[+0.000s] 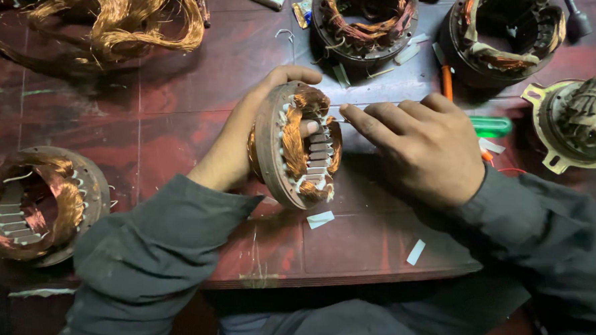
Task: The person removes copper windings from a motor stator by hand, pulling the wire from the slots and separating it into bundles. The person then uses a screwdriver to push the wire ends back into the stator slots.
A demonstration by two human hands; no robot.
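Desk [179, 135]: we are seeing five stators and one loose copper wire bundle [127, 19].
Held stator [297, 147]: standing on edge, bore axis level, facing right.
Hands: our left hand [242, 135] is gripping its rim; our right hand [419, 149] is pinching at the windings.

5 stators [297, 146]; 1 wire bundle [127, 16]; 2 hands [425, 147]

Sleeves: person is wearing long dark grey sleeves, creasing at both wrists.
Hands [416, 149]: showing bare, no gloves.

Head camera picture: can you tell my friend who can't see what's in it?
A left hand holds a round metal motor ring with copper wire coils on edge over a dark red table, while the right hand pinches something thin at its rim. Similar rings and loose copper wire lie around.
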